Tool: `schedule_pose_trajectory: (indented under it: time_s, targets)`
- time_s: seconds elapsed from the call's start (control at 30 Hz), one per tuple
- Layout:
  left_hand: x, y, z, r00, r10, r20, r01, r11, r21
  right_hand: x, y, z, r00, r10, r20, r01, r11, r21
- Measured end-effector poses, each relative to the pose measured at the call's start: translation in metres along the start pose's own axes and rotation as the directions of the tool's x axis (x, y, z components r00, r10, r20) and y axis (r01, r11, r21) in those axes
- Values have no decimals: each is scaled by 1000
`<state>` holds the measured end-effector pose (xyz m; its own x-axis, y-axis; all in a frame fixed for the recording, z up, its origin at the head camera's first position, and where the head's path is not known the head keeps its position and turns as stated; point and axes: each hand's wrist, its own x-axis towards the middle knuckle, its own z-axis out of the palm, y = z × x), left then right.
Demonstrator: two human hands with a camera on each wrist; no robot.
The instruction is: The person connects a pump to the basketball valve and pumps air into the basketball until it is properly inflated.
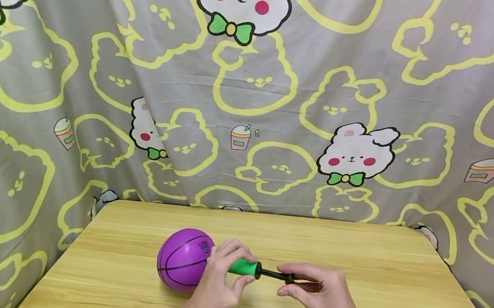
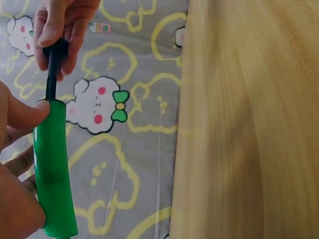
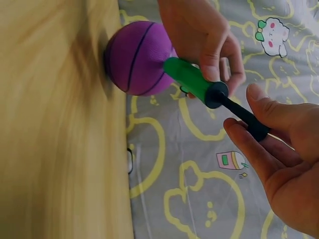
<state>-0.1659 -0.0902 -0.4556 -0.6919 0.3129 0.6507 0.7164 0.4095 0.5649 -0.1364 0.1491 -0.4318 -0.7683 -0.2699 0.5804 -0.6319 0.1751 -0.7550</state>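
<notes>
A purple ball (image 1: 182,260) with black lines, like a small basketball, rests on the wooden table. My left hand (image 1: 222,277) grips the green barrel (image 2: 52,169) of a hand pump (image 1: 244,267), fingers on one side and thumb on the other. In the right wrist view, the barrel's far end meets the ball (image 3: 137,57). My right hand (image 1: 322,293) pinches the black handle (image 3: 256,128) between thumb and fingers. A length of black rod (image 1: 270,273) shows between handle and barrel. The pump lies roughly level, pointing left at the ball.
The light wooden table (image 1: 401,270) has rounded back corners. Behind it and on both sides hangs a grey curtain (image 1: 255,97) printed with white bunnies, yellow outlines and pink cups.
</notes>
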Motion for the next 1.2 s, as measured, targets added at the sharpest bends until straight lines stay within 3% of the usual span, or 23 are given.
schedule_pose_trajectory:
  time_s: [0.23, 0.43, 0.7, 0.97, 1.2]
  targets:
    - [-1, 3, 2, 1000, 9, 11, -9, 1000, 8, -2, 6, 11, 999, -17, -27, 18, 1000, 21]
    - [-3, 4, 9, 999, 52, 15, -52, 998, 17, -4, 12, 20, 998, -55, -33, 56, 998, 22]
    - [-4, 3, 14, 996, 80, 24, -81, 996, 34, -6, 15, 27, 992, -118, -35, 116, 993, -34]
    - [-3, 5, 13, 996, 52, 69, -54, 998, 40, -5, 11, 16, 997, -70, 13, 70, 996, -48]
    - [0, -3, 5, 996, 85, 18, -86, 994, 64, -1, 5, 5, 999, -22, 39, 24, 999, -29]
